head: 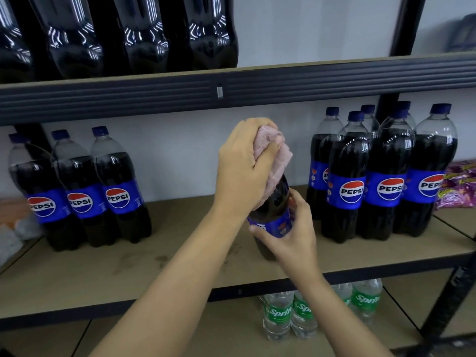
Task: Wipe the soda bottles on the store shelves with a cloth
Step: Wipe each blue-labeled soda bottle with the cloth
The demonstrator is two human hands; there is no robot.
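Both forearms reach in over the middle shelf (128, 274). Held bottle (273, 215) stands there, gripped at its label by the right hand (291, 233) for steadiness, while the left hand (244, 166) clamps the pink cloth (275, 161) around its neck to wipe. Pepsi groups (381, 181) flank it.

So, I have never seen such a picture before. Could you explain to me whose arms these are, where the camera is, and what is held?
There is one picture, from a camera worn on a person's head, looking down at their own bare hands. The left hand grips a pink cloth wrapped over the top of a Pepsi bottle. The right hand holds that bottle at its blue label, tilted over the middle shelf. More Pepsi bottles stand on this shelf: three on the left, a group on the right. Sprite bottles stand on the shelf below.
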